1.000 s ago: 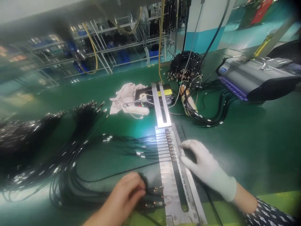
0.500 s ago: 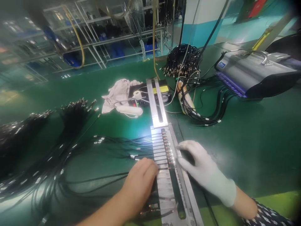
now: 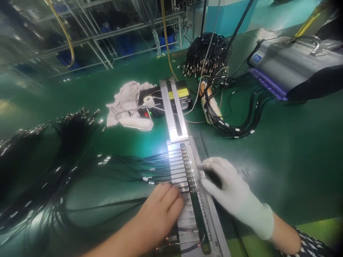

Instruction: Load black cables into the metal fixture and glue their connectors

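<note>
A slotted metal fixture (image 3: 185, 207) runs away from me, with several black cables (image 3: 158, 158) lying across its upper grooves. Their stripped copper-coloured ends (image 3: 189, 167) form a row over the fixture's long slot. My bare left hand (image 3: 164, 205) is at the fixture's left edge, fingers curled closed on a black cable that comes in from the left; the fingertips are partly hidden. My right hand (image 3: 233, 191), in a white glove, touches the right rail (image 3: 205, 200) with thumb and forefinger apart and nothing visible between them.
Beyond the fixture stand a black control box (image 3: 184, 96) and a crumpled pale cloth (image 3: 125, 96). Cable bundles (image 3: 75, 125) spread at left; a coiled bundle (image 3: 206, 53) lies at the back. A grey machine (image 3: 294, 67) with purple-lit slots holds cables at right.
The view has shifted slightly, so background things sit further left and higher. My left hand has edged slightly right along the fixture's side. My right hand keeps its place at the rail.
</note>
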Available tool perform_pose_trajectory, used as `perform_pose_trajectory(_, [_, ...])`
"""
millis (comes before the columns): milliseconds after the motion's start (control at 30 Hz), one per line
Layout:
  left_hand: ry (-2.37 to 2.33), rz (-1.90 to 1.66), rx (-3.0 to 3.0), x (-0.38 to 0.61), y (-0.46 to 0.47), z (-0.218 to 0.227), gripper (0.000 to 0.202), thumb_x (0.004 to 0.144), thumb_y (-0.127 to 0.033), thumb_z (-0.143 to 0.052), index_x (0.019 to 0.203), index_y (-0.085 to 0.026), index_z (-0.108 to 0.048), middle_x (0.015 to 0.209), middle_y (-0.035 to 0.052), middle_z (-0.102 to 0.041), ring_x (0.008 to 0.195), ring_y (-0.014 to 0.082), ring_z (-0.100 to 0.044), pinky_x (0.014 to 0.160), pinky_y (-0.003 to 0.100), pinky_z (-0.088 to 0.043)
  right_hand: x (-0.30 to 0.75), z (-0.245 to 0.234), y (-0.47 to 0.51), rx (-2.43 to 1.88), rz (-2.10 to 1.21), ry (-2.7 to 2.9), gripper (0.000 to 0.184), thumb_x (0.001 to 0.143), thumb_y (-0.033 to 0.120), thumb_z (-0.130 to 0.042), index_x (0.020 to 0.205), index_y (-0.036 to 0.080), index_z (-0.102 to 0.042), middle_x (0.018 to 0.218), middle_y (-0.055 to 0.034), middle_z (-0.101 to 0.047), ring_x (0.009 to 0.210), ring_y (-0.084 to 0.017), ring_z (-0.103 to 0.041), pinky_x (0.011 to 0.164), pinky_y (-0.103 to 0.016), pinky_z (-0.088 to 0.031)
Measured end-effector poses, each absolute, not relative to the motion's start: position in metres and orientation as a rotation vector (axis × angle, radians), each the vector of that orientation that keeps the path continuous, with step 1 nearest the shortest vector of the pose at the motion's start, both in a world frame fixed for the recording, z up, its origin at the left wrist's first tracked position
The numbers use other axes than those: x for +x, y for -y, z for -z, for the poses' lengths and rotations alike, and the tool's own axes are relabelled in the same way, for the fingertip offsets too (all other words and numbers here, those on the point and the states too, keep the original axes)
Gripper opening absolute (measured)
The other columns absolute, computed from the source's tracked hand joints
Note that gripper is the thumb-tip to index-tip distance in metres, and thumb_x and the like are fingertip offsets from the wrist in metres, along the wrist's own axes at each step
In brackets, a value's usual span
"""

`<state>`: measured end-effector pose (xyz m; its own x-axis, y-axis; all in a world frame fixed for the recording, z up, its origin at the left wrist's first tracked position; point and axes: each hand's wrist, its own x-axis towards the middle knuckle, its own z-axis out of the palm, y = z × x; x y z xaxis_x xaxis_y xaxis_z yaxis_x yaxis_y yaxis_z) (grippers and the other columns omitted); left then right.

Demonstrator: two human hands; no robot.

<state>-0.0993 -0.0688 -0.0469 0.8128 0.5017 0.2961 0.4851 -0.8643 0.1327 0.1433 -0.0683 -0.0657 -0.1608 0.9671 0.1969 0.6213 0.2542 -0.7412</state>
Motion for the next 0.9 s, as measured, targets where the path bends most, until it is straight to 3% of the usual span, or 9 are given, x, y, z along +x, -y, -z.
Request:
perform_pose_trajectory(200, [-0.837, -0.454, 2.763, -0.099, 0.068, 0.05, 0.027, 0.101, -0.011, -0.03, 0.101, -0.011, -0.056, 0.092, 0.0095, -0.06, 0.082, 0.0185, -0.05, 0.074, 0.031, -0.048, 0.144, 0.064, 0.07, -1.471, -0.713, 1.869, 0.016, 0.092, 0.022, -0.052, 0.105, 0.024, -0.059, 0.109, -0.0069, -0.062, 0.106, -0.027, -0.057, 0.091, -0.048, -0.051])
perform_pose_trajectory(367, [-0.83, -0.544, 2.685, -0.102, 0.069, 0.059, 0.027, 0.101, -0.008, -0.033, 0.116, -0.01, -0.055, 0.104, 0.0115, -0.063, 0.091, 0.0182, -0.053, 0.082, 0.03, -0.05, 0.143, 0.063, 0.069, -1.456, -0.708, 1.875, 0.015, 0.091, 0.021, -0.052, 0.103, 0.024, -0.06, 0.107, -0.0069, -0.062, 0.104, -0.027, -0.058, 0.089, -0.047, -0.052])
perform_pose_trajectory(500, [-0.972, -0.717, 2.688, -0.109, 0.08, 0.073, 0.028, 0.102, -0.012, -0.036, 0.117, -0.017, -0.059, 0.107, 0.0102, -0.064, 0.099, 0.0193, -0.056, 0.085, 0.032, -0.048, 0.143, 0.06, 0.067, -1.476, -0.72, 1.863, 0.013, 0.091, 0.022, -0.052, 0.102, 0.024, -0.06, 0.108, -0.0074, -0.062, 0.104, -0.028, -0.058, 0.088, -0.048, -0.052])
perform_pose_trajectory(700, [-1.139, -0.745, 2.713, -0.115, 0.095, 0.088, 0.037, 0.102, -0.012, -0.033, 0.128, -0.021, -0.058, 0.095, 0.0068, -0.062, 0.085, 0.0177, -0.054, 0.076, 0.032, -0.04, 0.141, 0.058, 0.066, -1.496, -0.726, 1.877, 0.012, 0.09, 0.021, -0.053, 0.098, 0.024, -0.062, 0.105, -0.0069, -0.063, 0.102, -0.028, -0.059, 0.088, -0.049, -0.053])
perform_pose_trajectory(900, [-1.017, -0.625, 2.55, -0.118, 0.095, 0.064, 0.036, 0.097, -0.009, -0.038, 0.129, -0.02, -0.052, 0.096, 0.006, -0.064, 0.084, 0.0175, -0.057, 0.073, 0.029, -0.045, 0.143, 0.06, 0.069, -1.457, -0.627, 1.918, 0.015, 0.09, 0.018, -0.053, 0.1, 0.023, -0.062, 0.107, -0.0078, -0.064, 0.103, -0.027, -0.059, 0.09, -0.048, -0.053])
